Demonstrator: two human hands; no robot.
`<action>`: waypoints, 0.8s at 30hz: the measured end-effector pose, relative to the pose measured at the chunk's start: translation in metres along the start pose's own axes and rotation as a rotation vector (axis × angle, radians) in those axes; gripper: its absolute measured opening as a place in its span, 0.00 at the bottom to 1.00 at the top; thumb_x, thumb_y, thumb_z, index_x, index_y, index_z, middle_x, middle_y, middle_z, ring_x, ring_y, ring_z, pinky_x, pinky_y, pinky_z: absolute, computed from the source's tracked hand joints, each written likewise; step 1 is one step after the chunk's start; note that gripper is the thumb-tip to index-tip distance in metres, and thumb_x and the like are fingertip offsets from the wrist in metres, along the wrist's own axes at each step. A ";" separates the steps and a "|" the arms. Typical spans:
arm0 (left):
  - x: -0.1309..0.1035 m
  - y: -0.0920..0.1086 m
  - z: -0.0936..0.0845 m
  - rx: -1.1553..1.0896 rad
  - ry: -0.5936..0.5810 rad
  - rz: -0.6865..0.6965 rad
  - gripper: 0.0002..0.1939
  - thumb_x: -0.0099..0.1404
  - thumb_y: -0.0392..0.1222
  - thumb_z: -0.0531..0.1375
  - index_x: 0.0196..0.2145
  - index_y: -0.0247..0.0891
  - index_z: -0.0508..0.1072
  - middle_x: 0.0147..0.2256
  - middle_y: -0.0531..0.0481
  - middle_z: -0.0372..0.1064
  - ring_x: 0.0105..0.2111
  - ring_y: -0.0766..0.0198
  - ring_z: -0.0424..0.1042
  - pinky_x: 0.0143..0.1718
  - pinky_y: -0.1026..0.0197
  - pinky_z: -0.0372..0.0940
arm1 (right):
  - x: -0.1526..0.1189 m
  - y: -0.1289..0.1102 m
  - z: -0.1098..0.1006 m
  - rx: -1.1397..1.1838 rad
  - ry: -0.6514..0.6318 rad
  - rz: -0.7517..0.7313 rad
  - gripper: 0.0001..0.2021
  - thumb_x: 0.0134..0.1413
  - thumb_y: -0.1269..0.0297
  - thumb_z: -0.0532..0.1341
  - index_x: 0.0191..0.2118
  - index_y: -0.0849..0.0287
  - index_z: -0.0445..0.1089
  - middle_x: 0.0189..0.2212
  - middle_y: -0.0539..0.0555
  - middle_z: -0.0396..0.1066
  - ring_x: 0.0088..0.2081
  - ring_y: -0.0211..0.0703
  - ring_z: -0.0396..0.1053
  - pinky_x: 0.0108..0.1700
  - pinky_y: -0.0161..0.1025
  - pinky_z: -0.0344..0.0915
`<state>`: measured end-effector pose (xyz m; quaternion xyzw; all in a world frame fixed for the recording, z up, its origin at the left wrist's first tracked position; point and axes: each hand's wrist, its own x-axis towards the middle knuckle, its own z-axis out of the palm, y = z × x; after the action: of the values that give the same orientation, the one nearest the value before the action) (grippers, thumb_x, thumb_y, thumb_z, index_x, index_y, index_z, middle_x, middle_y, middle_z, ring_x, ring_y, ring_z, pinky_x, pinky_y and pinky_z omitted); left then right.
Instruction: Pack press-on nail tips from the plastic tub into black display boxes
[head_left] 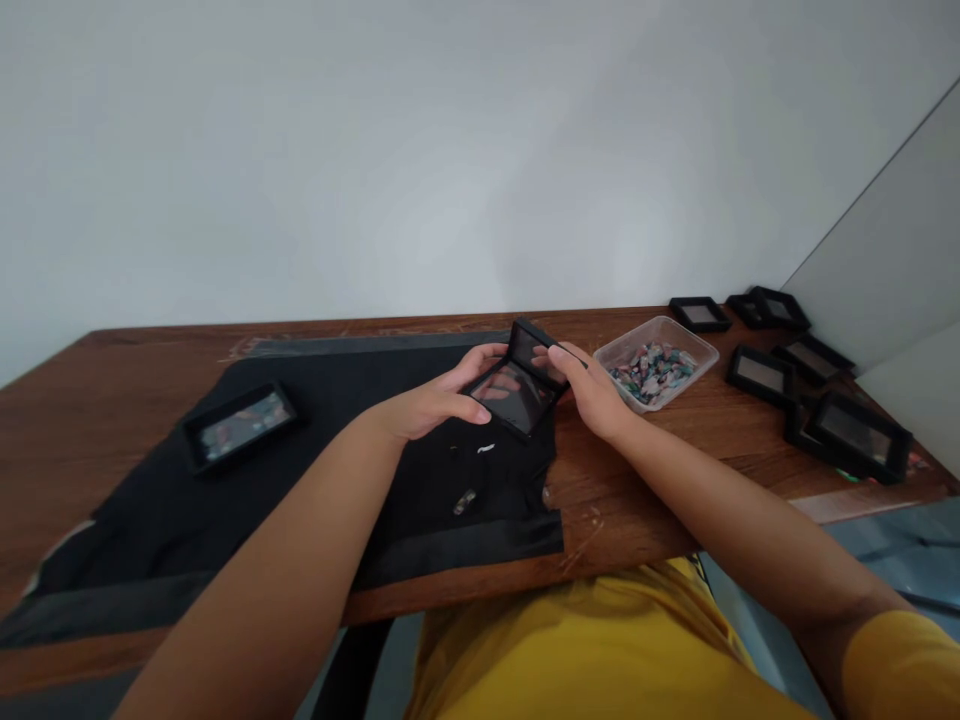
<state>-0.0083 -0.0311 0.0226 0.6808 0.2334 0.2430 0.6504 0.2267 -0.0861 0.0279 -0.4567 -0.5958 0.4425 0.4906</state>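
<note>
Between my two hands is a black hinged display case (517, 398) with clear windows, its lid tilted up from the base. My left hand (457, 388) grips the near left side, thumb along the edge and fingers underneath, seen through the window. On the right, my right hand (589, 385) holds the raised lid and the right side, its thumb on the lid. Below the case, a small clear-and-dark piece (464, 502) and a white curled scrap (486, 448) lie on the black cloth (315, 480). I cannot make out what they are.
A clear plastic tub (701, 350) of small colourful wrapped pieces stands right of my hands. Several black window cases (761, 372) lie along the table's right end. Another case (240, 425), with pale items inside, rests on the cloth at left. A wall rises behind the wooden table (75, 400).
</note>
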 end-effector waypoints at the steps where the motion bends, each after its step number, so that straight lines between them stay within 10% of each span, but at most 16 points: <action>1: 0.001 0.000 0.001 0.022 -0.008 0.000 0.45 0.54 0.43 0.69 0.67 0.48 0.59 0.66 0.39 0.59 0.65 0.40 0.63 0.67 0.37 0.57 | 0.000 0.000 0.000 -0.005 0.010 -0.020 0.25 0.60 0.37 0.57 0.43 0.55 0.73 0.44 0.55 0.75 0.51 0.52 0.72 0.58 0.51 0.67; 24: 0.003 -0.001 0.006 0.839 0.148 -0.176 0.55 0.43 0.63 0.73 0.64 0.42 0.59 0.64 0.36 0.60 0.65 0.35 0.60 0.63 0.41 0.60 | -0.003 0.009 0.005 -0.262 -0.028 0.022 0.33 0.61 0.44 0.62 0.65 0.57 0.59 0.65 0.64 0.63 0.68 0.55 0.59 0.70 0.56 0.55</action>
<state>-0.0025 -0.0337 0.0210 0.8444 0.4151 0.1186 0.3174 0.2235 -0.0877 0.0176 -0.5172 -0.6503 0.3724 0.4135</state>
